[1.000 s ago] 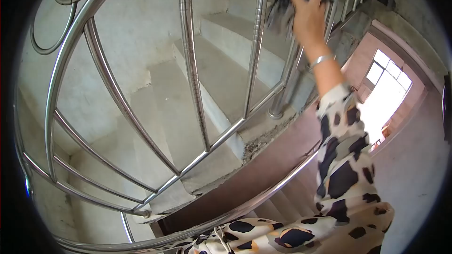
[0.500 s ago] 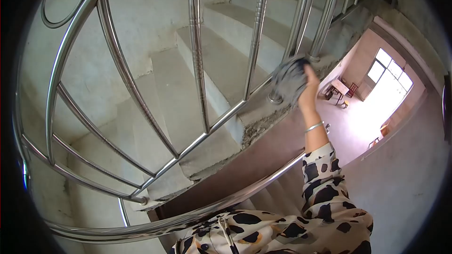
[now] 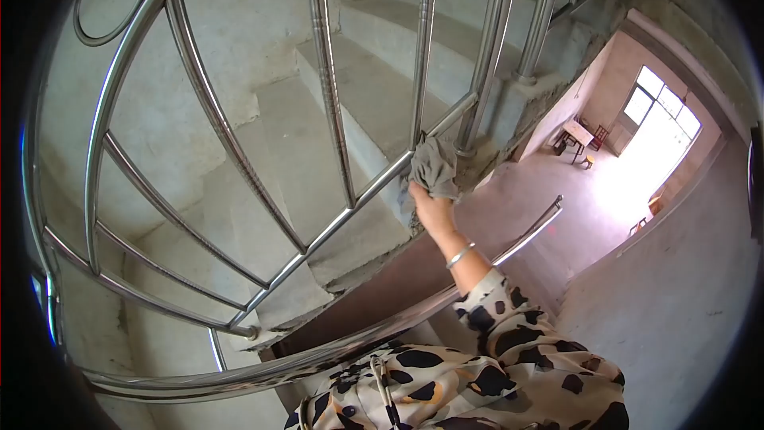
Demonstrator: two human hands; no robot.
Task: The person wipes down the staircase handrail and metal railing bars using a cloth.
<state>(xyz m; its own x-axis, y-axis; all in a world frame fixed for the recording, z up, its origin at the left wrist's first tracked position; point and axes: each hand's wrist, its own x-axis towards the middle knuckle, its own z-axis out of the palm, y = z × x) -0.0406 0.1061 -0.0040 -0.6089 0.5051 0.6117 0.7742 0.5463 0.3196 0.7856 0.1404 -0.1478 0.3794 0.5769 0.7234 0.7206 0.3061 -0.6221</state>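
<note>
My right hand is closed on a crumpled grey cloth. The cloth presses against the lower rail of the metal railing, near the foot of an upright bar. A silvery bangle circles my right wrist, below a sleeve with dark spots. Part of my fingers is hidden behind the cloth. My left hand is out of the picture.
Concrete steps with rough edges curve upward behind the bars. A polished handrail runs between my body and the railing. Far below at the right, a table and a small stool stand near a bright doorway.
My right hand has moved left and down with the cloth, from beside the thick posts to the lower rail. The view has shifted slightly.
</note>
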